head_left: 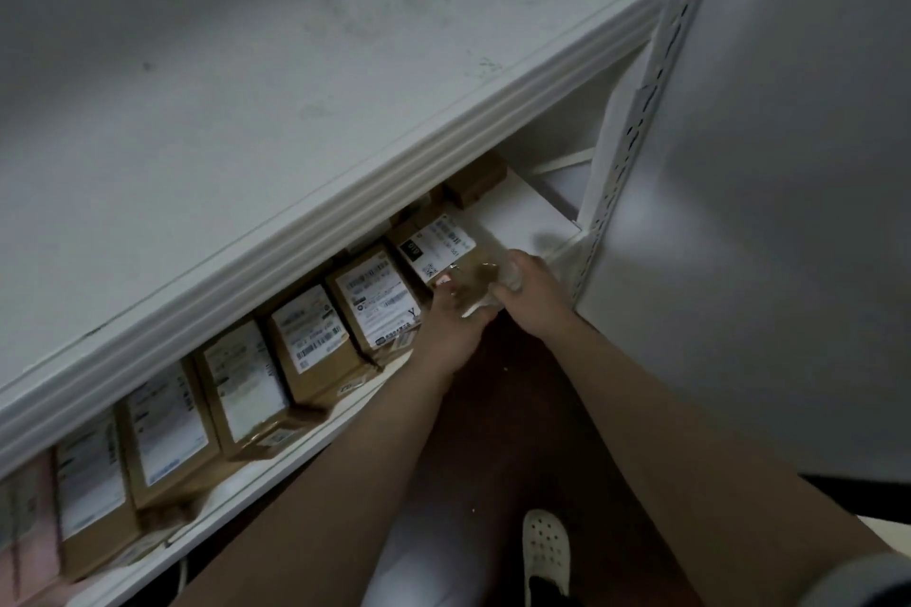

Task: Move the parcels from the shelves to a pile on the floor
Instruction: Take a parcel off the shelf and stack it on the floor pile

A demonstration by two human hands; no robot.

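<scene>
A row of brown cardboard parcels with white labels (315,340) lines the lower white shelf (276,453). At the right end of the row, both my hands hold one labelled brown parcel (443,242). My left hand (451,325) grips its near left corner, thumb on top. My right hand (527,291) grips its right side, fingers curled over the edge. Another brown parcel (475,182) lies further back on the same shelf.
The bare upper shelf board (246,89) overhangs the parcels. A perforated white upright (636,123) and a white side panel (788,212) stand at the right. Dark red floor (503,409) lies below, with my white shoe (544,552).
</scene>
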